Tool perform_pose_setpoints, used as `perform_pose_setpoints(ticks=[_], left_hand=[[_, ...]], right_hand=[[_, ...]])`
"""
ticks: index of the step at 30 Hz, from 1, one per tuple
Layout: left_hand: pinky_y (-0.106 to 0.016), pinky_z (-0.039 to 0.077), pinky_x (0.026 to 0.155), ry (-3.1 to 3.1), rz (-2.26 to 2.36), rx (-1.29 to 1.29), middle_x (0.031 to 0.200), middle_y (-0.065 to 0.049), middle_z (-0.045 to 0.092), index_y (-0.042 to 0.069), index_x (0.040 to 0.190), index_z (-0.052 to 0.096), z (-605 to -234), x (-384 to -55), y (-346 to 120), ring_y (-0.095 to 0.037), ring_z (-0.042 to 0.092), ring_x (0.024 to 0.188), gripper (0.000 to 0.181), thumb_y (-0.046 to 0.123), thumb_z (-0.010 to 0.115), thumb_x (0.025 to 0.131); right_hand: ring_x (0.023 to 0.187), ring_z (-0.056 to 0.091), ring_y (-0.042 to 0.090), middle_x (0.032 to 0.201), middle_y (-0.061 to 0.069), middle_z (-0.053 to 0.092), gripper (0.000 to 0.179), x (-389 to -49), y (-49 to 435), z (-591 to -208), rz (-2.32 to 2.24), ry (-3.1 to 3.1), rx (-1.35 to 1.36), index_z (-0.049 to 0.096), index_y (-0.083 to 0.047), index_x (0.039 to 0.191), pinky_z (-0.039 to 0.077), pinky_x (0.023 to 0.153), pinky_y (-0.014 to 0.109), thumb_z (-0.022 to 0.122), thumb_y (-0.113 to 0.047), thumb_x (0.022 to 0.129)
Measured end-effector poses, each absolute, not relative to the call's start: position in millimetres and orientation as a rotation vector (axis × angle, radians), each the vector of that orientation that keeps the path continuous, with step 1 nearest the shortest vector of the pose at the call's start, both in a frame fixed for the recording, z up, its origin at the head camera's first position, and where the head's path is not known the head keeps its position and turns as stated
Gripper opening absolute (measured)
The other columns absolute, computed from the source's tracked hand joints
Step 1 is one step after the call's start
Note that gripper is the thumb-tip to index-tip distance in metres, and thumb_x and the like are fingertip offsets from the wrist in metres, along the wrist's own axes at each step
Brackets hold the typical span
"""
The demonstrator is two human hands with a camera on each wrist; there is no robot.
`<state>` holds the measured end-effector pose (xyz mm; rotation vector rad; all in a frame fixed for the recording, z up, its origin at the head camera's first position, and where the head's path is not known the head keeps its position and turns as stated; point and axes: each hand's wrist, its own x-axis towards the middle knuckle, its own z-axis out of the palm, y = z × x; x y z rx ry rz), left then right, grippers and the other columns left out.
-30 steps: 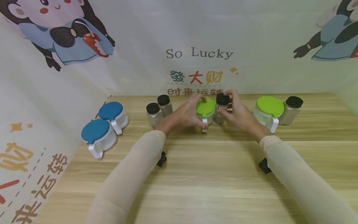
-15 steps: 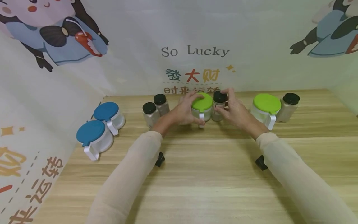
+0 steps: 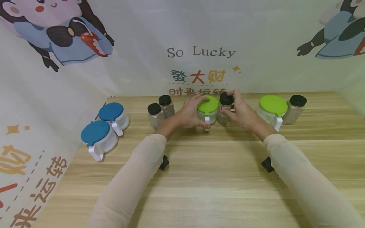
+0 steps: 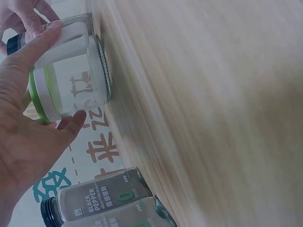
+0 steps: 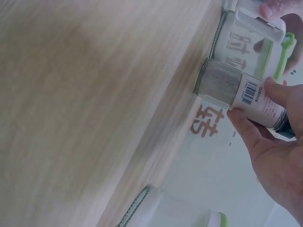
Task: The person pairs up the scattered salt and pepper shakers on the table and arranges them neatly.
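Note:
At the back middle of the table, my left hand (image 3: 190, 113) grips a clear glass seasoning jar with a green lid (image 3: 208, 105). Its thumb lies at the white handle (image 4: 71, 43), and its fingers reach round the far side. Right beside that jar stands a pepper bottle (image 3: 223, 118) with a black cap. My right hand (image 3: 243, 114) holds the bottle between thumb and fingers; a barcode label (image 5: 253, 93) shows in the right wrist view. Both containers are upright, with their bases on the table or very close to it.
Two black-capped black pepper bottles (image 3: 156, 118) stand left of my left hand. Farther left are two blue-lidded jars (image 3: 97, 131) with white handles. On the right, another green-lidded jar (image 3: 273, 106) stands by a black-capped bottle (image 3: 295, 110). A printed cloth wall (image 3: 137, 63) closes the back.
The head view shifts slightly. Both hands keep their hold on the green-lidded jar and the pepper bottle, which stay in place.

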<state>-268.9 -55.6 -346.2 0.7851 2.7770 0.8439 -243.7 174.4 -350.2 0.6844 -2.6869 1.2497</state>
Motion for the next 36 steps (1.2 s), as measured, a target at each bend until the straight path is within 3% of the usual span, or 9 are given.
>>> perform_pose_setpoints(ticks=[10,18,21,25,27,30,32,36], left_hand=[[-0.061,0.021,0.115,2.809,0.842,0.782,0.168,-0.015,0.01,0.016,0.154,0.04,-349.9,-268.8,-53.1,-0.042,0.012,0.15,0.102,0.035,0.095,0.07],[-0.061,0.027,0.113,2.819,0.881,0.735,0.166,-0.017,0.008,0.018,0.156,0.038,-351.2,-262.7,-48.5,-0.039,0.01,0.15,0.101,0.032,0.094,0.073],[-0.061,0.03,0.112,2.837,0.853,0.707,0.166,-0.017,0.002,0.021,0.159,0.031,-351.6,-257.9,-46.1,-0.037,0.007,0.15,0.105,0.035,0.092,0.074],[-0.063,0.026,0.112,2.888,0.809,0.724,0.167,-0.014,-0.009,0.027,0.164,0.014,-351.4,-250.6,-43.3,-0.037,-0.001,0.151,0.116,0.05,0.087,0.077],[-0.064,0.024,0.113,2.91,0.836,0.735,0.167,-0.012,-0.011,0.029,0.165,0.01,-349.8,-247.6,-42.3,-0.037,-0.003,0.152,0.117,0.054,0.084,0.078],[-0.063,0.023,0.113,2.921,0.91,0.756,0.168,-0.01,-0.009,0.028,0.164,0.012,-345.8,-243.5,-42.1,-0.034,-0.003,0.153,0.113,0.054,0.083,0.08],[-0.062,0.023,0.114,2.929,0.938,0.787,0.168,-0.009,-0.006,0.025,0.163,0.014,-342.3,-240.7,-42.7,-0.033,-0.001,0.153,0.109,0.051,0.082,0.082],[-0.057,0.027,0.115,2.964,1.006,0.883,0.167,-0.013,0.006,0.018,0.162,0.02,-334.1,-233.7,-45.6,-0.03,0.006,0.152,0.1,0.044,0.08,0.086]], right_hand=[[0.117,0.058,0.049,0.132,0.037,0.051,0.058,-242.7,175.1,-349.2,1.238,-2.715,0.679,0.022,0.002,0.136,0.051,0.096,0.051,0.066,-0.002,0.098],[0.109,0.06,0.051,0.128,0.038,0.055,0.057,-239.9,174.3,-346.5,1.063,-2.758,0.637,0.023,-0.001,0.138,0.05,0.091,0.059,0.066,-0.01,0.1],[0.106,0.062,0.047,0.129,0.035,0.055,0.06,-238.3,173.8,-346.0,1.027,-2.779,0.598,0.025,-0.001,0.14,0.052,0.086,0.057,0.067,-0.013,0.1],[0.09,0.064,0.039,0.137,0.031,0.053,0.069,-234.9,174.7,-347.0,0.97,-2.789,0.533,0.024,-0.004,0.149,0.054,0.071,0.05,0.069,-0.02,0.099],[0.094,0.063,0.039,0.142,0.029,0.049,0.071,-233.1,175.5,-346.3,0.956,-2.761,0.508,0.024,-0.004,0.152,0.053,0.071,0.05,0.068,-0.024,0.1],[0.113,0.058,0.041,0.147,0.026,0.043,0.067,-230.2,176.0,-342.9,0.972,-2.658,0.492,0.031,-0.001,0.152,0.051,0.089,0.053,0.065,-0.025,0.1],[0.128,0.048,0.04,0.144,0.024,0.046,0.058,-228.5,175.5,-340.2,0.959,-2.569,0.509,0.039,0.001,0.147,0.043,0.102,0.054,0.063,-0.024,0.101],[0.131,0.048,0.035,0.139,0.019,0.053,0.042,-224.8,170.7,-335.2,0.921,-2.403,0.593,0.05,0.003,0.137,0.038,0.109,0.05,0.062,-0.016,0.101]])
